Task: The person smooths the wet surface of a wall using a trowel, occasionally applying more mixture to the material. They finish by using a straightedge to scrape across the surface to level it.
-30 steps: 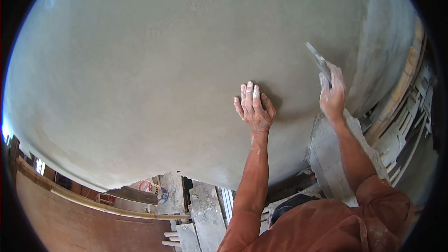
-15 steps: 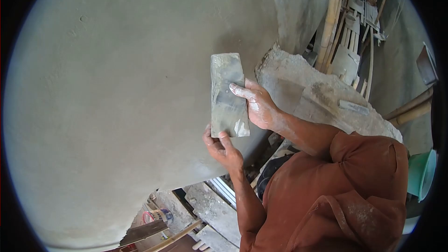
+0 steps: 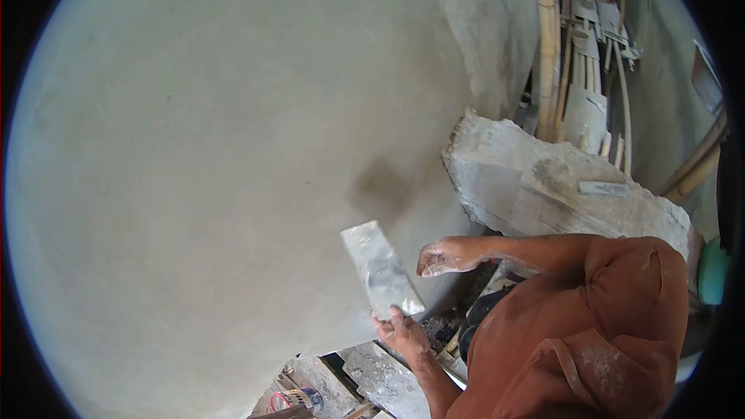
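My left hand [image 3: 401,332] grips the lower end of a flat rectangular plastering trowel [image 3: 379,268], with the thumb on its near face. Grey-white smears cover that face; any handle behind it is hidden. The trowel tilts in front of a smooth grey plastered wall [image 3: 194,147]. Just right of the trowel, apart from it, hovers my right hand [image 3: 448,256]. Its fingers are curled in and coated with pale plaster, and whatever they may hold is hidden.
A rough-edged ledge [image 3: 504,140] holds a small flat metal tool [image 3: 604,188]. Bamboo poles [image 3: 547,46] stand at the upper right. A green bucket [image 3: 712,271] is at the right edge. Below lie dusty boards [image 3: 380,376] and a paint bucket [image 3: 299,399].
My right hand has come off the trowel and moved right and down, its fingers now curled. My left hand has lowered the trowel and tilted it.
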`<state>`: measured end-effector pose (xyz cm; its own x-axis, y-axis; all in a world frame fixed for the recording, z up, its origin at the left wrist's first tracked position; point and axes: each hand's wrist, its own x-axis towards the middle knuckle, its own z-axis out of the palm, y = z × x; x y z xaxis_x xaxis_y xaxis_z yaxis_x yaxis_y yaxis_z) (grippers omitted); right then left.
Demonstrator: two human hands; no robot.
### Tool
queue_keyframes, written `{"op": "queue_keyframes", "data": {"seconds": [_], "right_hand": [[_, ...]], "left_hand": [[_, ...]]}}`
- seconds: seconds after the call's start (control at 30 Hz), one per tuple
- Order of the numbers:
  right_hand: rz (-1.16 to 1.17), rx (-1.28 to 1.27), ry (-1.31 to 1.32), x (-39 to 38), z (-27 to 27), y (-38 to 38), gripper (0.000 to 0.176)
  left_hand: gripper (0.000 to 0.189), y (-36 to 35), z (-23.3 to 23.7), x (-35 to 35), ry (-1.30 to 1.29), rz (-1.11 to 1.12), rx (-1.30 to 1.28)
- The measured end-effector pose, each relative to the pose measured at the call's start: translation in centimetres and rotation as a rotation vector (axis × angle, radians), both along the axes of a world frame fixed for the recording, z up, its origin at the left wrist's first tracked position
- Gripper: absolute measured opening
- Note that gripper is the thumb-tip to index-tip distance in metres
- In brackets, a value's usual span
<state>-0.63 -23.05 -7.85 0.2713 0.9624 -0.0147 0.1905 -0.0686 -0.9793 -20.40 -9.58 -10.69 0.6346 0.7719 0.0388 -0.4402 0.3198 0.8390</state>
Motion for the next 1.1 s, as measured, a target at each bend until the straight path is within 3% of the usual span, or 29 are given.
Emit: {"op": "queue_keyframes", "data": {"seconds": [0.03, 0.07, 0.13, 0.17, 0.27, 0.33, 0.37, 0.47, 0.53, 0.6, 0.73, 0.8, 0.93, 1.03, 1.1], "right_hand": [[-0.104, 0.108, -0.079, -0.1, -2.6, -0.3, 0.031], [-0.132, 0.097, -0.057, -0.5, -1.1, -1.2, 0.031], [-0.215, -0.327, -0.158, 0.1, -0.9, -2.7, 0.027], [-0.233, -0.335, -0.136, 0.1, -1.2, -3.2, 0.027], [-0.384, -0.376, -0.077, 0.3, -3.4, -4.2, 0.020], [-0.373, -0.264, -0.249, 0.9, -7.1, -4.0, 0.013], [-0.377, -0.125, -0.158, 0.8, -7.9, -4.0, 0.022], [-0.326, -0.142, -0.181, -0.1, -8.0, -3.7, 0.028], [-0.203, -0.164, -0.213, -0.9, -8.1, -3.1, 0.036], [-0.044, -0.105, -0.062, -2.4, -6.9, -2.3, 0.050], [-0.017, -0.026, 0.184, -5.6, -6.1, -0.2, 0.065], [-0.060, -0.010, 0.470, -6.7, -5.3, 0.6, 0.068], [-0.131, 0.054, 0.628, -7.8, -5.9, 1.4, 0.063], [-0.247, 0.076, 0.649, -7.6, -5.0, 0.9, 0.045], [-0.273, 0.079, 0.737, -7.4, -5.3, 0.8, 0.048]], "left_hand": [[0.053, -0.1, -0.3, -1.0, 0.067, 0.090, -0.052], [0.053, 0.1, -0.9, -2.0, 0.093, 0.064, -0.059], [0.061, 1.1, -3.5, -4.1, 0.033, 0.185, -0.029], [0.069, 1.8, -4.6, -5.8, 0.149, 0.198, -0.015], [0.063, 2.3, -5.8, -8.9, 0.240, 0.201, 0.009], [0.071, 1.9, -5.6, -8.6, 0.225, 0.257, 0.001], [0.074, 2.1, -6.0, -8.6, 0.223, 0.285, 0.000], [0.080, 2.5, -6.4, -8.8, 0.244, 0.320, -0.006], [0.070, 3.0, -7.0, -8.4, 0.200, 0.275, 0.008], [0.071, 2.7, -6.6, -7.2, 0.258, 0.221, 0.037], [0.056, 0.6, -5.1, -4.1, 0.277, 0.167, 0.026], [0.050, -0.2, -4.6, -3.2, 0.219, 0.045, 0.040], [0.040, -2.3, -3.3, -2.1, 0.286, 0.033, 0.054], [0.036, -3.1, -3.0, -1.7, 0.343, -0.026, 0.078], [0.035, -3.4, -3.1, -1.6, 0.369, -0.040, 0.081]]}}
